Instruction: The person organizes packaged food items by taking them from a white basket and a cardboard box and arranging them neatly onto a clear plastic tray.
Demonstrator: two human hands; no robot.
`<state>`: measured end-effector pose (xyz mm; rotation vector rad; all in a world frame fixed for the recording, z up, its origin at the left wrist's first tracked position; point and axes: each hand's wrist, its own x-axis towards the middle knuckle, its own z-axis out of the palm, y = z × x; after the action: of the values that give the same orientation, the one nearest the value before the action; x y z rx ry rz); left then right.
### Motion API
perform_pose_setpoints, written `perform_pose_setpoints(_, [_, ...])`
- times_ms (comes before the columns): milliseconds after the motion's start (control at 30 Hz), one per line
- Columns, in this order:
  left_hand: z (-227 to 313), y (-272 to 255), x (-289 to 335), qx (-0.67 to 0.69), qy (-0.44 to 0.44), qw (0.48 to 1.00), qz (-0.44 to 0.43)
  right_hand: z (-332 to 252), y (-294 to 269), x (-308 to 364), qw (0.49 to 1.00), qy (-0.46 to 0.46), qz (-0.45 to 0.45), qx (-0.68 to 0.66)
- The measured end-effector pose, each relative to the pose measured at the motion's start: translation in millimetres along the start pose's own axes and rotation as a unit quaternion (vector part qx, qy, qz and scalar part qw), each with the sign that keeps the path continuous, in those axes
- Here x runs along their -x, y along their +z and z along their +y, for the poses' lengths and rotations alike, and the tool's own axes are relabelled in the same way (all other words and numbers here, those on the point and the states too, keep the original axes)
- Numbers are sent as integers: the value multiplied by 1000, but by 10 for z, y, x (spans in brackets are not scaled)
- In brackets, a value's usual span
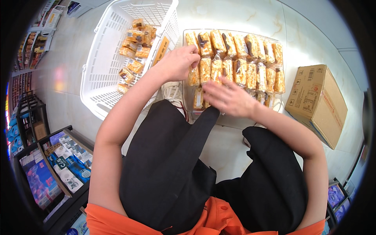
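Clear-wrapped golden snack bars (250,73) with dark patches stand in rows in a clear, shallow container (188,98) on the floor in front of me. My left hand (178,64) is at the left end of the rows, fingers curled and pressed together against the wrapped bars there. Whatever lies between its fingertips is hidden. Slightly blurred, my right hand (231,98) is over the near rows, with its fingers stretched apart and nothing visibly held. Part of the near row is hidden beneath it.
A white slotted basket (92,78) at the left holds several more wrapped bars (135,66). At the right, a cardboard box (309,92) rests on the tiled floor. Shelves of packaged goods (64,162) line the left side. My knees (156,156) flank the near floor.
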<state>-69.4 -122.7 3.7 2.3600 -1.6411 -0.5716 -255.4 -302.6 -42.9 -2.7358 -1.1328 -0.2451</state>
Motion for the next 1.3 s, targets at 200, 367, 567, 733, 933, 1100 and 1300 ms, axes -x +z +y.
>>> perform_pose_setpoints(200, [130, -34, -17, 47, -52, 998, 6, -425, 201, 266, 997, -54, -50, -6])
perform_pose_setpoints(367, [94, -84, 21, 30, -76, 996, 25, -254, 210, 291, 998, 9, -66, 21])
perform_pose_setpoints(567, [-94, -38, -55, 29, -102, 994, 34, -210, 139, 260, 991, 6, -126, 36])
perform_pose_setpoints(733, [-226, 50, -58, 58, -68, 994, 67, -208, 84, 163, 981, 9, -188, 37])
perform_pose_setpoints(933, [-105, -34, -133, -30, -107, 988, 105, -214, 211, 255, 990, 27, -133, 28])
perform_pose_setpoints(1100, [-258, -81, -24, 122, -72, 944, 297, -163, 137, 300, 996, 20, -74, -40])
perform_pose_setpoints(1300, [-606, -791, 301, 400, -130, 821, 385, -268, 19, 462, 996, 29, -15, -86])
